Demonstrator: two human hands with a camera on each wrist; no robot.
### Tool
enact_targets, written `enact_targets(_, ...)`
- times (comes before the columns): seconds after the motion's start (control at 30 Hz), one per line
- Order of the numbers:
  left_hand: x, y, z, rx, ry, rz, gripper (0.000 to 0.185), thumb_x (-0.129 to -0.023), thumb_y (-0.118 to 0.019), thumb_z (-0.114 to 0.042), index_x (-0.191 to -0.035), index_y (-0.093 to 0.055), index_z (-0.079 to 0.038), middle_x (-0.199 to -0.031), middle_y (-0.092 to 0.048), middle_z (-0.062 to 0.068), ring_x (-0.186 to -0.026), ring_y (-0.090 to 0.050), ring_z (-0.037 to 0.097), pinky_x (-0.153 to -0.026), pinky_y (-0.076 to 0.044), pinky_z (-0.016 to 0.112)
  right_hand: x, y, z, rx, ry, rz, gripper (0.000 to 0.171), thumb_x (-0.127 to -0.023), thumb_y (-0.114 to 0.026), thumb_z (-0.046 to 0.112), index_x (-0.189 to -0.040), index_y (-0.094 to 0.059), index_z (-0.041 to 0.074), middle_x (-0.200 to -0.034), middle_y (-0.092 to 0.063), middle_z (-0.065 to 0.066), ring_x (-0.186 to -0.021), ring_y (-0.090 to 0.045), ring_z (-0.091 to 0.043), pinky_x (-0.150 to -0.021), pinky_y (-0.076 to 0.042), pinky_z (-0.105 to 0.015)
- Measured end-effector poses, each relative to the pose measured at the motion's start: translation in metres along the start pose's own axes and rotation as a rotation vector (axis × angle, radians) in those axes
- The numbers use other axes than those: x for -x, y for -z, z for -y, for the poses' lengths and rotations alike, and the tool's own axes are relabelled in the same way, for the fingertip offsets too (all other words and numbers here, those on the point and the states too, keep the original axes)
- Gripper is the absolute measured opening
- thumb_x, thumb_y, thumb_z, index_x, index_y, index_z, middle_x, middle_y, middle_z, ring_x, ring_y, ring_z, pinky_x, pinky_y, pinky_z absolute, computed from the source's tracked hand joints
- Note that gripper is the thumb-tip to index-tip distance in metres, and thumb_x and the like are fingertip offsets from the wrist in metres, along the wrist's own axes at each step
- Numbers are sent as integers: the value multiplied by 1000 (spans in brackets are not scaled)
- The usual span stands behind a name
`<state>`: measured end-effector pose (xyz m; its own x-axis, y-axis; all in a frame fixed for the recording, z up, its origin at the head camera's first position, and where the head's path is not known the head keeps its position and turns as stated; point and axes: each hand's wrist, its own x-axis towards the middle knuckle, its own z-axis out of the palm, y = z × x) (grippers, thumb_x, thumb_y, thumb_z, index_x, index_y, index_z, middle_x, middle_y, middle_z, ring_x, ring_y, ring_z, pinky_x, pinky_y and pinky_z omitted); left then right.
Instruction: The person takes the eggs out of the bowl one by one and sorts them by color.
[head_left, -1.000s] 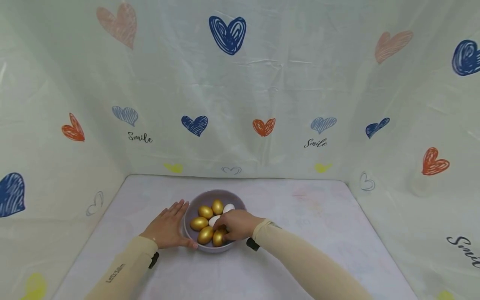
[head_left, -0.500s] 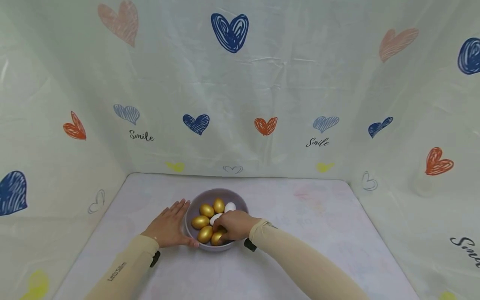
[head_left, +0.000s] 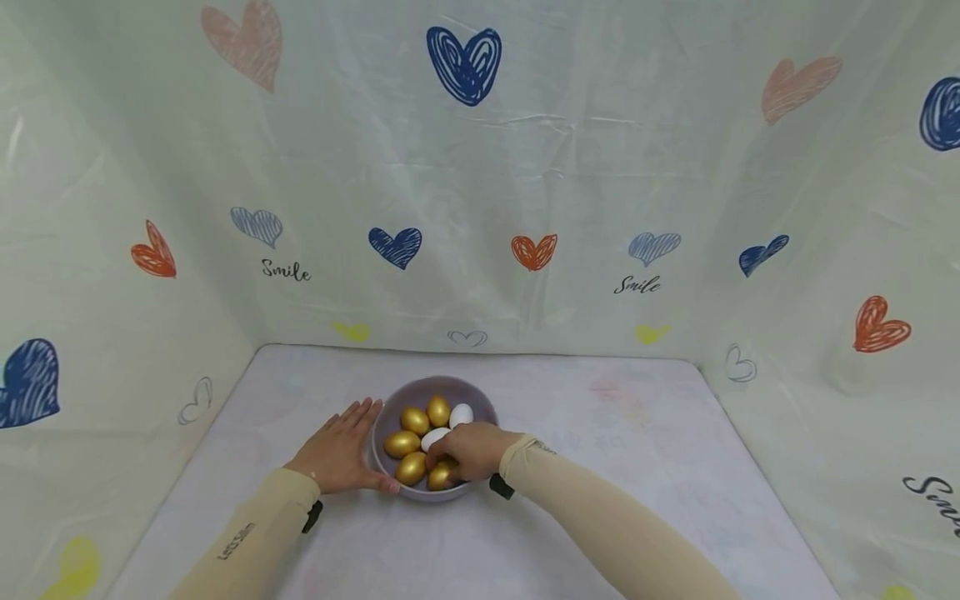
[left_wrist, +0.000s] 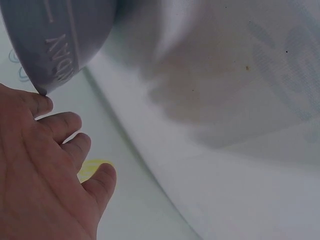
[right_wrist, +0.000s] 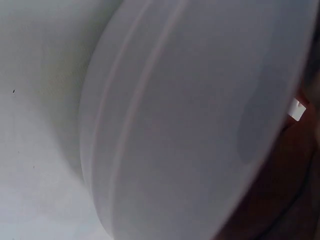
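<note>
A grey-lilac bowl [head_left: 480,398] stands on the table and holds several golden eggs [head_left: 402,443] and two white eggs [head_left: 461,414]. My left hand [head_left: 341,453] lies flat beside the bowl's left wall, fingers straight, thumb against the front of the bowl. In the left wrist view the bowl [left_wrist: 55,40] meets that hand's fingertips [left_wrist: 42,103]. My right hand [head_left: 467,451] reaches into the bowl with curled fingers around a golden egg [head_left: 438,476] at the front. The right wrist view is filled by the bowl's outer wall [right_wrist: 190,125].
The table [head_left: 615,433] wears a pale cloth and is closed in on three sides by white sheeting printed with hearts [head_left: 463,65] and the word "Smile". Both arms wear beige sleeves [head_left: 600,525].
The right hand has closed a little more around the front golden egg. The left hand and the bowl have stayed where they were.
</note>
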<state>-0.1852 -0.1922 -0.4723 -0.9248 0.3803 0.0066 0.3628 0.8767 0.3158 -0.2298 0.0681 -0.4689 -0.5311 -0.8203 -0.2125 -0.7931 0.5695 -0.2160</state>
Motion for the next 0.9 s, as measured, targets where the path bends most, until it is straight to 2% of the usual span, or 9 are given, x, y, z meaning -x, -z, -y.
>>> enact_targets(0.13, -1, -2, 1, -5, -9, -11, 139, -59, -66, -89, -152, -29, 7, -155, -32, 29, -142, -29, 45, -112, -27, 62, 2, 3, 1, -18, 5, -9, 31, -88, -78, 34, -119, -72, 29, -105, -66, 19, -96, -59, 1, -86, -48, -18)
enact_targets(0.3, -1, -1, 1, 3, -4, -8, 139, -59, -66, -89, -152, -29, 7, -155, -32, 28, -142, -29, 45, -112, -27, 63, 3, 10, 0, -37, 36, -82, 37, -91, -74, 36, -127, -69, 27, -111, -65, 17, -97, -57, 0, -86, -47, -16)
enact_targets(0.43, 0, -1, 1, 6, -4, -6, 139, -58, -66, -89, -152, -30, 7, -154, -32, 28, -142, -28, 45, -112, -27, 63, 9, 21, -3, -129, 25, -143, 40, -95, -67, 39, -132, -66, 23, -118, -64, 10, -104, -57, -4, -93, -46, -22)
enact_targets(0.53, 0, -2, 2, 9, -1, -5, 139, -58, -67, -89, -153, -30, 7, -155, -32, 28, -142, -28, 45, -112, -27, 63, 20, 31, -11, -245, -1, -209, 41, -97, -65, 37, -134, -64, 19, -121, -61, 5, -108, -56, -7, -96, -46, -25)
enact_targets(0.7, 0, -1, 1, 12, 6, 3, 139, -58, -67, -88, -153, -30, 7, -155, -32, 28, -143, -28, 45, -112, -26, 63, 45, 47, -37, -401, -89, -355, 42, -98, -65, 30, -137, -60, 13, -123, -60, 3, -104, -59, -11, -87, -52, -29)
enact_targets(0.9, -1, -3, 2, 1, 8, 2, 139, -58, -67, -89, -153, -30, 6, -155, -32, 28, -143, -28, 45, -112, -26, 63, 77, 50, -73, -464, -253, -499, 43, -98, -67, 19, -139, -58, 10, -127, -62, -2, -101, -63, -19, -84, -55, -34)
